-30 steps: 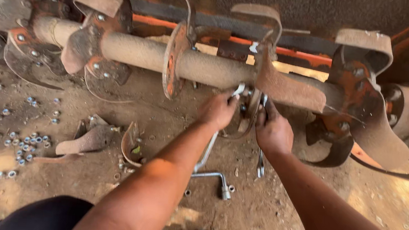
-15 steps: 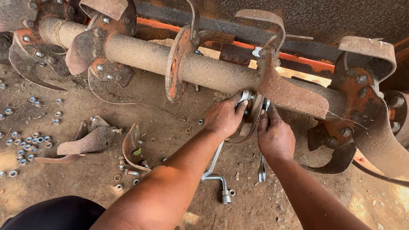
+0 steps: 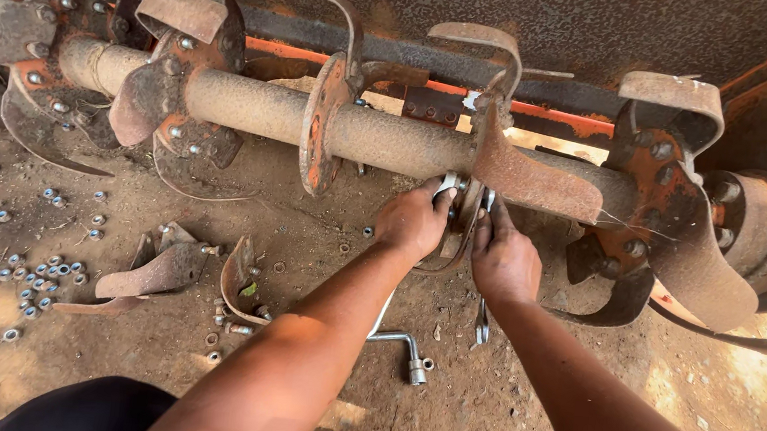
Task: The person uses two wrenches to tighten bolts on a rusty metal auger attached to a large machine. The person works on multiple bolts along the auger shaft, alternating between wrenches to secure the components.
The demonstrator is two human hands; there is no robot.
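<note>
A rusty tiller shaft (image 3: pixel 382 136) with curved blades runs across the view. My left hand (image 3: pixel 413 223) grips a shiny fastener or tool head (image 3: pixel 447 186) at a flange (image 3: pixel 468 210) under the shaft. My right hand (image 3: pixel 503 260) presses against the other side of the same flange, fingers curled on it; what it holds is hidden. A rusty blade (image 3: pixel 537 179) is mounted just above both hands.
On the dirt lie a bent socket wrench (image 3: pixel 399 344), a spanner (image 3: pixel 482 326), loose removed blades (image 3: pixel 163 269) and several nuts and washers (image 3: pixel 26 275) at left. An orange housing bar (image 3: pixel 543 117) runs behind the shaft. My dark knee (image 3: pixel 93 412) is at the bottom.
The view has shifted slightly; both hands stay at the flange, with the left hand now a little higher on the fastener.
</note>
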